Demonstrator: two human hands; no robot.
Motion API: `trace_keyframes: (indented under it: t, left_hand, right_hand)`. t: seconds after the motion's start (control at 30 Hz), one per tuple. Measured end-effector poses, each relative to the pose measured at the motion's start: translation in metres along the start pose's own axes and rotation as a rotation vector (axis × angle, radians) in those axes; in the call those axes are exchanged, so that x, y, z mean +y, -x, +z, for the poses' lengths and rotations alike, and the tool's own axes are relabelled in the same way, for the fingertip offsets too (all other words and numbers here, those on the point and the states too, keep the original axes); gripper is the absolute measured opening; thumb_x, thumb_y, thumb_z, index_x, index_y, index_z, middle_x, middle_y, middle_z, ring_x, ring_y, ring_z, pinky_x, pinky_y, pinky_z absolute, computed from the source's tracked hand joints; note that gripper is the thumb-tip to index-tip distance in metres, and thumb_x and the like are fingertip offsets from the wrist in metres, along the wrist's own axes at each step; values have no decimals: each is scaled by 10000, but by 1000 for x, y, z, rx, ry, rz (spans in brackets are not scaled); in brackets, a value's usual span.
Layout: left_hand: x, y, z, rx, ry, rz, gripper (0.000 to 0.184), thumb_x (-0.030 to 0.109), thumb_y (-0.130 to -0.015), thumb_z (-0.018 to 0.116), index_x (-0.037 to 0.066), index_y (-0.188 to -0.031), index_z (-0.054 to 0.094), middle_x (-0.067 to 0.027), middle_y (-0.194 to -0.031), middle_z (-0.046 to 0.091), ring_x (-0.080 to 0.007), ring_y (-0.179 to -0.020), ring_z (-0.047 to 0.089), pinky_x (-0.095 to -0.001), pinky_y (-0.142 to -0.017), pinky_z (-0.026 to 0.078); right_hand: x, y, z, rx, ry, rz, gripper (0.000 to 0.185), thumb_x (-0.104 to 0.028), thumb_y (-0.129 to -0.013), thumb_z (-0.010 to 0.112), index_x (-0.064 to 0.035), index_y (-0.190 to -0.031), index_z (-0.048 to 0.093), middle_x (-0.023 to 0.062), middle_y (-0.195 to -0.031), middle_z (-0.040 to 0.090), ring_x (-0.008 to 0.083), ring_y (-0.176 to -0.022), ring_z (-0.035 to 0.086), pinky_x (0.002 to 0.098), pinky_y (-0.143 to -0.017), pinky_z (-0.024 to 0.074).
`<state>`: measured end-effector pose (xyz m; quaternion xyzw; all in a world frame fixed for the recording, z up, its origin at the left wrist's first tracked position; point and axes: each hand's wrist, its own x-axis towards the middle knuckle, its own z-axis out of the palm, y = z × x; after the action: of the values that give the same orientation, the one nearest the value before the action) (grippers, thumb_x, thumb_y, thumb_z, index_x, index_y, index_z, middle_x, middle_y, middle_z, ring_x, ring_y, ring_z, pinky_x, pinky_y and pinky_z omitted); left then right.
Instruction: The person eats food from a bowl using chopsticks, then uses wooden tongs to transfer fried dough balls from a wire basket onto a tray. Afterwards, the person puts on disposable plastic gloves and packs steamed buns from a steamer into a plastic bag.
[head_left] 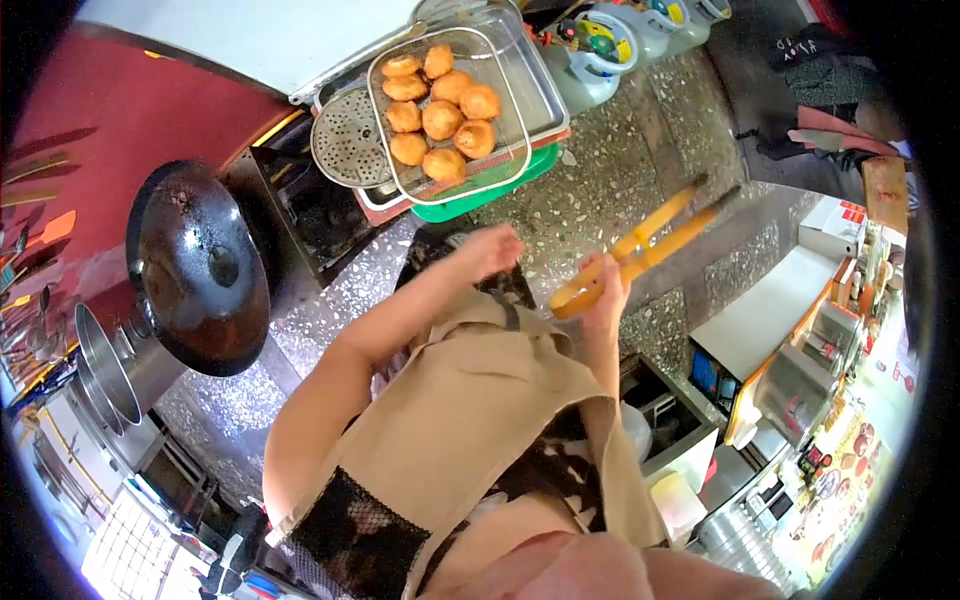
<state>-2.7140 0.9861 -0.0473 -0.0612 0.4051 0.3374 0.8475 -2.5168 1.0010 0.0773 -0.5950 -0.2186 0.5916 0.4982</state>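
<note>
Speckled flooring spreads around us, with a dark wok at nine o'clock. Our hands are apart: the right hand is closed around yellow tongs, their dark tips pointing to two o'clock; the left hand has bent fingers, though we cannot tell how far closed. Near twelve o'clock, golden fried pieces lie in a wire basket, beside a perforated round skimmer.

Head camera: looks steeply down from the wearer's head, wide-angled
Apron: close beneath the lens
Floor: farther off, beyond and beside the apron
</note>
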Motion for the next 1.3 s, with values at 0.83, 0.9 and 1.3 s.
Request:
trace_keyframes:
  t: [0.83,0.9,1.3]
  left_hand:
    - [78,-100,-72,408,417,321,296,140,-787,535,-13,-1040,506,-143,-1012,536,-294,-957,536,-432,-780,512]
    - [81,-98,-71,404,407,311,291,148,-796,530,-11,-1039,500,-141,-1006,530,-293,-957,532,-430,-778,513]
    - [76,-97,-84,417,563,341,267,112,-777,486,-32,-999,525,-162,-987,555,-310,-935,548,-442,-799,508]
  right_hand:
    - [47,62,-180,502,-344,-278,628,-292,-720,724,6,-1178,415,46,-943,520,130,-841,508,278,-731,433]
    - [39,75,-200,556,-299,-138,568,-289,-725,722,-2,-1121,434,39,-882,536,126,-767,521,280,-686,442]
    - [26,71,-239,662,-432,-92,425,-337,-757,684,-57,-981,456,25,-779,508,125,-652,524,272,-611,450]
